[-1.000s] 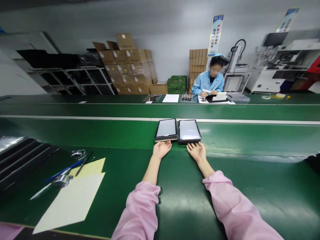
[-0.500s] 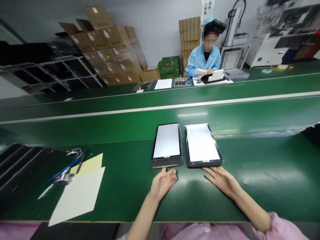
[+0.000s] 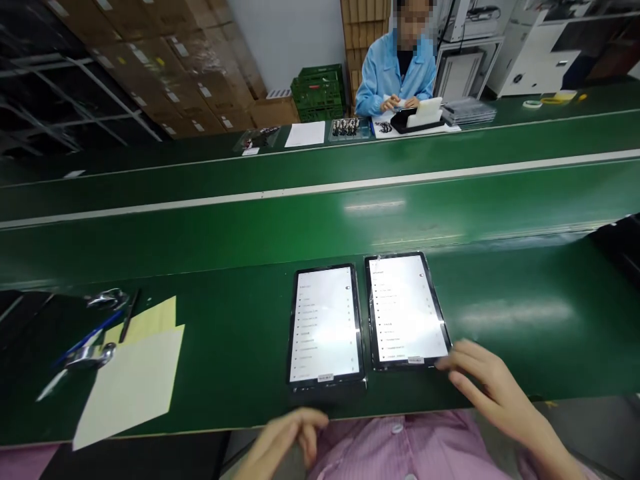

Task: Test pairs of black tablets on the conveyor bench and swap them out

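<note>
Two tablets with lit white screens lie side by side on the green bench. Rows of small text and icons fill both screens, too small to read. At the lower right corner of the right tablet is my right hand, fingers stretched out and fingertips at or very near its edge. My left hand hovers at the bench's front edge, below the left tablet and apart from it. Its fingers are loosely bent, with nothing in them.
Left of the tablets lie a pale paper sheet, a yellow sheet, a blue pen, a dark pen and shiny metal pieces. Across the bench, beyond a white strip, sits a person in blue.
The tablets' near ends have come down onto the bench. My left hand has let go and drawn back to the front edge; my right hand has moved to the right tablet's corner.
</note>
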Available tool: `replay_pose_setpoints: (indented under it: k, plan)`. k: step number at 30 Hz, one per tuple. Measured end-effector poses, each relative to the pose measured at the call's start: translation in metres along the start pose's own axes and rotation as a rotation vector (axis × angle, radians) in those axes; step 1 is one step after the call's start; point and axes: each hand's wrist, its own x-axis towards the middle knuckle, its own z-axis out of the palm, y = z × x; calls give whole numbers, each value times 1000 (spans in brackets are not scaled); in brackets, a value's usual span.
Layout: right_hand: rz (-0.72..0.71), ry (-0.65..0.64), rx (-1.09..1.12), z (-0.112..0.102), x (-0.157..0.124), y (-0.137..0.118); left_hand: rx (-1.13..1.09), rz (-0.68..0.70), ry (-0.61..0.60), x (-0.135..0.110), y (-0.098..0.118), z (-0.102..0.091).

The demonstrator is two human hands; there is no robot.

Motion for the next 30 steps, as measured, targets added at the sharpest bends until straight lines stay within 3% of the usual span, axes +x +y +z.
replay_pose_setpoints:
  k: [2, 4, 5, 7, 10, 14, 15, 17, 20, 25, 30]
  plan:
    - [-191, 63, -210, 12, 31, -9, 215, 198, 368, 16, 15, 0]
    - [-281, 92, -377, 32, 59, -14, 500, 319, 724, 41, 27, 9]
    - [-294, 96, -427, 41, 69, -14, 635, 342, 838, 53, 31, 15]
    - [-280, 104, -471, 52, 79, -10, 821, 350, 952, 70, 33, 29]
    - [-239, 163, -470, 46, 69, 1, 904, 382, 951, 76, 27, 46]
    - [-236, 338, -469, 18, 41, 18, 885, 613, 701, 64, 14, 49]
    - [-234, 368, -462, 13, 36, 21, 885, 669, 708, 63, 11, 46]
    - [-220, 399, -454, 10, 31, 25, 892, 705, 848, 62, 5, 35]
    - [-199, 384, -496, 17, 33, 24, 801, 640, 1004, 67, -4, 14]
    - [-177, 275, -564, 36, 42, 14, 470, 598, 841, 75, -21, -9]
    - [-146, 225, -605, 43, 46, 14, 503, 588, 790, 74, -27, -9]
